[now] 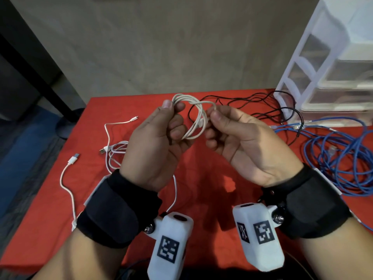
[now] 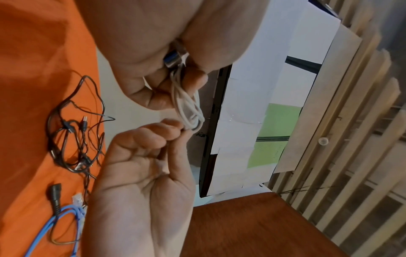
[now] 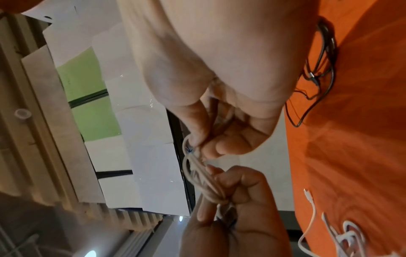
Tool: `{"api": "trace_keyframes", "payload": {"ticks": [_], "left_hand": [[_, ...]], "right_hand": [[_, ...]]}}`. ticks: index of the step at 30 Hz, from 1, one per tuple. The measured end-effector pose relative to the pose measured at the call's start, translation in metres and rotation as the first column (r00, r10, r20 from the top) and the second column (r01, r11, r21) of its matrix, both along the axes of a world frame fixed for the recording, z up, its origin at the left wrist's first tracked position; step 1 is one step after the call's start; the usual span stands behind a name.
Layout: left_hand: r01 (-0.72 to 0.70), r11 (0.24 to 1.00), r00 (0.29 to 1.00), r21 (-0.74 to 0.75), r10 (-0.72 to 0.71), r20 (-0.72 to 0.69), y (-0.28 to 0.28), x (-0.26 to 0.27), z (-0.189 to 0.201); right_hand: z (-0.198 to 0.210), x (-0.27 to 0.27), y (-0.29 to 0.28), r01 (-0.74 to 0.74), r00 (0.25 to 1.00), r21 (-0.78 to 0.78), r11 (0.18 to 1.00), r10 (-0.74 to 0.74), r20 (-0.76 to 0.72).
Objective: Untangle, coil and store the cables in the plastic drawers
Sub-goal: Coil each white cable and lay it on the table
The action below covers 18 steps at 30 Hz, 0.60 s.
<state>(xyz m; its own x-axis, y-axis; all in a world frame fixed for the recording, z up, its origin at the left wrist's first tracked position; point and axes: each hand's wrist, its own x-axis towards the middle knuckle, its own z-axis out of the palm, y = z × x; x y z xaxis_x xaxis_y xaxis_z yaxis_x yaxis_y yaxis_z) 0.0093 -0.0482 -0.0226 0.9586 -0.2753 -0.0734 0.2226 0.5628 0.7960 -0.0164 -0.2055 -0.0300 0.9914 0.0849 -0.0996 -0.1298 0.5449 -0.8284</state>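
Nearest, both hands are raised above the red cloth-covered table (image 1: pixel 201 178). The left hand (image 1: pixel 155 142) grips one side of a thin off-white cable coil (image 1: pixel 196 120), thumb pressing the loops against curled fingers; the right hand (image 1: pixel 238 136) pinches the opposite side. The coil looks light, soft and springy, likely to unwind if freed, so it is best held where the loops bunch together. Farther left lie loose white charging cables (image 1: pixel 113 150); to the right, a blue network cable pile (image 1: pixel 339 162) and tangled thin black wires (image 1: pixel 262 104). Beyond stands the translucent plastic drawer unit (image 1: pixel 331 63).
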Motion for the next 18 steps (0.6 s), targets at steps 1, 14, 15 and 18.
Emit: {"api": "trace_keyframes", "payload": {"ticks": [1, 14, 15, 18], "left_hand": [[-0.005, 1.0, 1.0, -0.012, 0.005, -0.007, 0.0, 0.0, 0.0], [-0.225, 0.954, 0.97, 0.2, 0.199, 0.141, -0.011, -0.01, -0.007], [-0.233, 0.953, 0.969, 0.196, 0.21, 0.131, -0.011, -0.009, -0.008], [-0.255, 0.947, 0.966, 0.194, 0.24, 0.097, -0.011, -0.007, -0.01]], "right_hand": [[0.0, -0.001, 0.0, -0.021, 1.0, -0.017, 1.0, 0.021, 0.006], [0.0, -0.006, 0.001, -0.109, 0.989, -0.168, 0.98, 0.124, 0.084], [-0.001, -0.006, 0.003, -0.095, 0.991, -0.171, 0.981, 0.109, 0.076], [-0.007, -0.007, 0.01, -0.026, 0.995, -0.242, 0.97, 0.05, 0.091]]}}
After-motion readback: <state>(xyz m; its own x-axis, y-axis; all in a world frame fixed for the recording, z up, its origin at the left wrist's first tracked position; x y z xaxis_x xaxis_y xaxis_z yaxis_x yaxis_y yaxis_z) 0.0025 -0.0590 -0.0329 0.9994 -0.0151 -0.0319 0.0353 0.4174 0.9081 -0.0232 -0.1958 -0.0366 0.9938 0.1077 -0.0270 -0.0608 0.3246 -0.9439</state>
